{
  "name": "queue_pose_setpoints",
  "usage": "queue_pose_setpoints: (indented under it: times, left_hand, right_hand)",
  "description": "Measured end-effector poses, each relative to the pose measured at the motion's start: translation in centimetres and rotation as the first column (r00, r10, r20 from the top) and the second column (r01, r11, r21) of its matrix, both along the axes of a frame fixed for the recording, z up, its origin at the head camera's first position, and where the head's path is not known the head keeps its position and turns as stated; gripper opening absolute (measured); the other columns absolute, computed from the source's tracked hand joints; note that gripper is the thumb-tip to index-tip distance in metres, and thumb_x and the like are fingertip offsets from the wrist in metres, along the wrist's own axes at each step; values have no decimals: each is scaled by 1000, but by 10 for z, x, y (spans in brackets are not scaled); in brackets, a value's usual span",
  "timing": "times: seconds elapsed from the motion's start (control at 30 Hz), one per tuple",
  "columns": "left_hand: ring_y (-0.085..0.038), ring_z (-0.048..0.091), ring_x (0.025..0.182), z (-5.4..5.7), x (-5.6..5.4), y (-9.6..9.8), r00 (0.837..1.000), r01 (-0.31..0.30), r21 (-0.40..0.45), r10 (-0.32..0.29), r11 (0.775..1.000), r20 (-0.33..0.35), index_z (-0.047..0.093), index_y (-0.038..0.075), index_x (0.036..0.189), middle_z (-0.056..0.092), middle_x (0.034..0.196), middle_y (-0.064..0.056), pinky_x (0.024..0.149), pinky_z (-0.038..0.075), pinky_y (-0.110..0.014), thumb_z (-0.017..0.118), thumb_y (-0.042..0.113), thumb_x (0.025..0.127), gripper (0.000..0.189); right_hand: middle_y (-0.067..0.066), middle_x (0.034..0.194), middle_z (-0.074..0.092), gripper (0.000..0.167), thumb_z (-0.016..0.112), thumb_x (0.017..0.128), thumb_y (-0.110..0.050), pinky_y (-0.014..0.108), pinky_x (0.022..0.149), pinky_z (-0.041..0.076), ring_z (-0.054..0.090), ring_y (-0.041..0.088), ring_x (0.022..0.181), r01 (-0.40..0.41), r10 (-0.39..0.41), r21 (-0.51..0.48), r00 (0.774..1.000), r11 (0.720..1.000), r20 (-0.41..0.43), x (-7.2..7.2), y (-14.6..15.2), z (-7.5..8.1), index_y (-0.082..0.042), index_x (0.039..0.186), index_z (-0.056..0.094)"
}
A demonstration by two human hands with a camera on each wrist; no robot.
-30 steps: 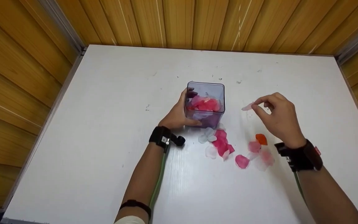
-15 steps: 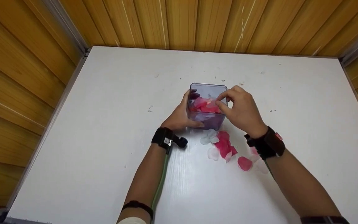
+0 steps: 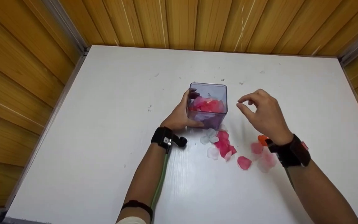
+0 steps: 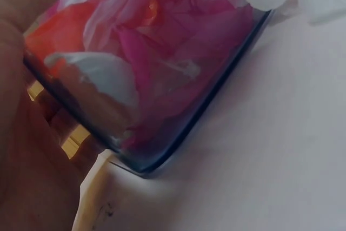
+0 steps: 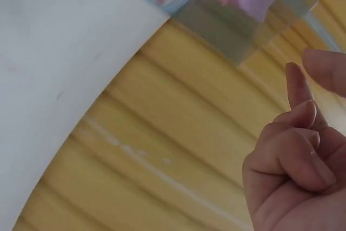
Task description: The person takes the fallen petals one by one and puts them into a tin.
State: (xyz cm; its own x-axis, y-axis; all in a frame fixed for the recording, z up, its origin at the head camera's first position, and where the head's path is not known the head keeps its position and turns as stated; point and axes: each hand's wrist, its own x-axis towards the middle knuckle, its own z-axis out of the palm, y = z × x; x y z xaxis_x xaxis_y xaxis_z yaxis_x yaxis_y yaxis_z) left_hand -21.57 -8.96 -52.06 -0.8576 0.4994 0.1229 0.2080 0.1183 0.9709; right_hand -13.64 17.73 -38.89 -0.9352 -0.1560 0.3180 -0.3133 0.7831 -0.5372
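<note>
A clear purple-tinted plastic box stands in the middle of the white table, partly filled with pink, red and white artificial petals. My left hand grips its left side, thumb across the front and fingers around the back. Through the box wall in the left wrist view, orange, white and magenta petals press together. To the right of the box my right hand is raised over the table, holding nothing. Its thumb and index fingertips are slightly apart, the other fingers curled, as the right wrist view shows.
Loose magenta petals and whitish petals lie just in front of the box. A single pink petal, an orange petal and pale pink ones lie farther right. Wood-look panels wall the table.
My right hand carried a pale petal leftward over the box, let it go there, and moved back right without it. My left hand keeps its grip on the box.
</note>
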Motion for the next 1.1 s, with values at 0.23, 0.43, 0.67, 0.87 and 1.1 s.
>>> queue_pose_setpoints:
  times: [0.23, 0.43, 0.67, 0.87, 1.1]
  left_hand:
    - [-10, 40, 142, -1, 2, -2, 1000, -4, -5, 4, 1000, 9, 11, 24, 164, 43, 151, 1, 121, 29, -37, 98, 27, 65, 132]
    - [-11, 39, 142, -1, 0, -1, 1000, 10, 17, -10, 1000, 3, 12, 18, 164, 42, 151, 0, 121, 29, -35, 99, 24, 65, 132]
    - [-10, 40, 141, -2, -1, 2, 1000, 7, 2, -7, 1000, 8, 13, 20, 163, 43, 151, 0, 120, 30, -34, 97, 22, 65, 129]
    - [-11, 40, 141, -1, -1, 1, 1000, 9, 6, -8, 1000, -5, 12, 17, 164, 43, 151, 0, 121, 29, -34, 98, 20, 64, 131]
    - [-11, 40, 142, -1, -1, 1, 1000, 9, 9, -9, 1000, -3, 12, 17, 164, 43, 151, -1, 120, 30, -33, 98, 21, 65, 132]
  right_hand:
    - [13, 91, 62, 15, 79, 91, -8, 36, 67, 41, 53, 28, 81, 32, -47, 123, 992, 992, 120, 28, 66, -31, -1, 104, 77]
    - [11, 93, 62, 20, 78, 91, -11, 35, 66, 45, 54, 28, 84, -10, -45, 178, 952, 984, 304, 49, 103, -60, -5, 110, 78]
    - [8, 92, 62, 12, 75, 93, -9, 33, 71, 46, 56, 24, 82, -26, -37, 166, 930, 986, 366, 53, 114, -75, -7, 104, 80]
    - [10, 90, 62, 9, 76, 92, -9, 37, 70, 45, 56, 27, 81, 23, -75, 169, 949, 985, 307, 49, 110, -72, -3, 97, 79]
    - [8, 85, 62, 9, 80, 88, -5, 28, 64, 36, 49, 22, 74, 33, -46, 123, 994, 992, 102, 38, 90, -52, -5, 97, 80]
